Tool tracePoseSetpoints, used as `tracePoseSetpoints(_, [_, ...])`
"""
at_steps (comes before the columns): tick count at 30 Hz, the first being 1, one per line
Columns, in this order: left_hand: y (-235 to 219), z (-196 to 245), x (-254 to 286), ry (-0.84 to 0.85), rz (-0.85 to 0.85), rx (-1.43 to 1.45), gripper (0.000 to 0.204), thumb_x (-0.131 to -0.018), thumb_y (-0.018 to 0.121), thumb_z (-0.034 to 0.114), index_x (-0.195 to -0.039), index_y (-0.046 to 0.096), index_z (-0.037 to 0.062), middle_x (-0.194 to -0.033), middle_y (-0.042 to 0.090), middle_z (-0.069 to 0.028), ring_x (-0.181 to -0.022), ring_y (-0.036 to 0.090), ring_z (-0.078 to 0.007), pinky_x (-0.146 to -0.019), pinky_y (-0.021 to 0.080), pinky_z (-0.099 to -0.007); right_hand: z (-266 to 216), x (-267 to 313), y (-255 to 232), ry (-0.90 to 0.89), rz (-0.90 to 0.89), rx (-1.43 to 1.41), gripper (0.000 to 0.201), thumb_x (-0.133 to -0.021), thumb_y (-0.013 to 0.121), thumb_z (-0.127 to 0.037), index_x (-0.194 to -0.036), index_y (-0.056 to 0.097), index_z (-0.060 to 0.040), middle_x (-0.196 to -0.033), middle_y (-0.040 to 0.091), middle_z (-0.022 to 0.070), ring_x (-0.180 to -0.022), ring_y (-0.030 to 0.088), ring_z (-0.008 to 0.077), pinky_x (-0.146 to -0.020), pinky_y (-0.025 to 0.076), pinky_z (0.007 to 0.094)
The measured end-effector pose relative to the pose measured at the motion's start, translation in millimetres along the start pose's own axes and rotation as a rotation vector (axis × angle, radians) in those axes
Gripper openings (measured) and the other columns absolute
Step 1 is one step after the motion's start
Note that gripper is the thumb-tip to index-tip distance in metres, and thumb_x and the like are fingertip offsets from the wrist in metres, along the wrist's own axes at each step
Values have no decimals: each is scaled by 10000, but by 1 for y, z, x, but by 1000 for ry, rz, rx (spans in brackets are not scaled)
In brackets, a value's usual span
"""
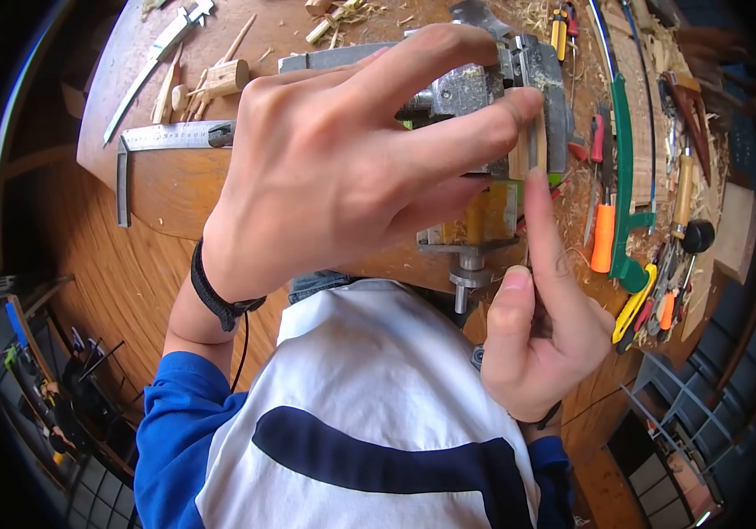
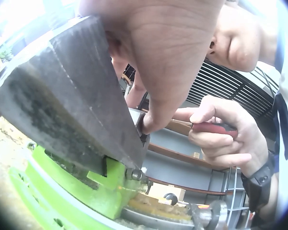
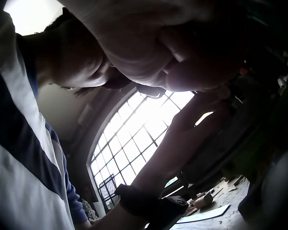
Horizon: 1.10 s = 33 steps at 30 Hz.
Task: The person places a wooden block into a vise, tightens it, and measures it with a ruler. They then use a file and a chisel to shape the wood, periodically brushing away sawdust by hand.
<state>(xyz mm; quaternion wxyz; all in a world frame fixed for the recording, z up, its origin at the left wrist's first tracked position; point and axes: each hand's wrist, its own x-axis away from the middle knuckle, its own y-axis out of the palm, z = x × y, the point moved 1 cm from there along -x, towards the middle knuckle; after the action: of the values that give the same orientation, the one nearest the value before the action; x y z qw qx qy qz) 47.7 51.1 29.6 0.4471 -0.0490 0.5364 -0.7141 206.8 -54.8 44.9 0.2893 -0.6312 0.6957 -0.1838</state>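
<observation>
A grey bench vise (image 1: pixel 556 123) with bright green parts stands at the table's front edge, a narrow piece of light wood (image 1: pixel 519 163) upright at its jaws. My left hand (image 1: pixel 334 167) arches over the vise, fingers spread, the index fingertip down at the wood; its thumb is mostly hidden. In my right hand (image 1: pixel 545 344), just in front, a slim tool with a red handle (image 2: pixel 213 128) is gripped. That hand's index finger stretches along the thin metal shaft toward the wood, while the thumb pinches it lower down. The kind of tool cannot be made out.
On the left of the table lie a combination square (image 1: pixel 166 137), a caliper (image 1: pixel 162 62) and a short round wood block (image 1: pixel 224 79). To the right are a green-handled saw (image 1: pixel 625 176), an orange-handled tool (image 1: pixel 603 238) and a yellow cutter (image 1: pixel 636 304). Wood shavings are scattered around.
</observation>
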Motion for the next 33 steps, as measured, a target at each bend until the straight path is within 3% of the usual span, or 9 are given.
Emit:
tracePoseSetpoints(2, [1,-1,1,19,19,8,546,-615,821,148,-1147,726,226,-1192,651,-73,-942,710,-248,-734,603,-362,-4,4,-4,53,-45,43,485,-888,461,-69,-1336,543,98,-1197,664,262,-728,670,110,-614,498,250])
tracePoseSetpoints(5, [1,-2,2,40,23,16,543,-609,819,137,-1138,730,226,-1197,649,-77,-954,708,-251,-741,602,-363,2,1,-2,-131,31,58,555,-719,521,68,-1266,572,146,-989,733,193,-494,621,134,-500,505,277])
tracePoseSetpoints(11, [0,-2,2,32,12,24,551,-599,818,138,-1136,732,226,-1194,649,-77,-956,707,-253,-741,600,-365,-1,5,-5,-34,-12,16,556,-721,522,67,-1268,572,146,-960,736,184,-492,618,124,-488,493,264])
tracePoseSetpoints(14, [0,-1,1,22,11,15,564,-594,823,142,-1146,728,219,-1185,652,-78,-940,710,-251,-729,601,-366,-9,2,-8,95,-80,25,482,-883,464,-68,-1324,553,103,-1202,654,282,-814,680,132,-664,503,242])
tracePoseSetpoints(18, [18,-25,-2,206,144,-82,580,-595,832,151,-1163,721,200,-1173,655,-77,-905,711,-245,-707,601,-365,-9,-4,-4,97,-32,19,491,-881,457,-74,-1337,554,80,-1193,660,276,-808,664,130,-688,500,254])
tracePoseSetpoints(23, [5,-9,-7,151,100,-6,576,-606,840,167,-1168,719,193,-1177,654,-81,-880,708,-242,-700,600,-363,-8,-2,-2,127,-18,17,489,-886,454,-82,-1341,562,60,-1184,666,269,-834,661,134,-712,501,261])
tracePoseSetpoints(26, [2,-3,-7,109,77,45,558,-611,840,175,-1156,725,194,-1180,652,-90,-882,707,-248,-702,600,-362,-12,1,-3,176,-27,-18,485,-886,458,-84,-1333,562,74,-1189,667,264,-787,659,116,-678,497,254])
tracePoseSetpoints(29, [2,-6,0,94,52,56,536,-617,839,181,-1142,731,197,-1182,650,-99,-890,707,-254,-705,600,-361,-4,6,-5,30,-41,81,486,-884,458,-78,-1329,555,92,-1198,665,258,-728,656,98,-633,488,247])
tracePoseSetpoints(33, [-1,-6,2,77,10,61,519,-619,835,179,-1128,737,202,-1187,647,-103,-900,707,-260,-707,600,-363,2,7,-1,-88,40,28,553,-725,519,66,-1270,573,141,-980,729,203,-499,618,134,-510,509,279])
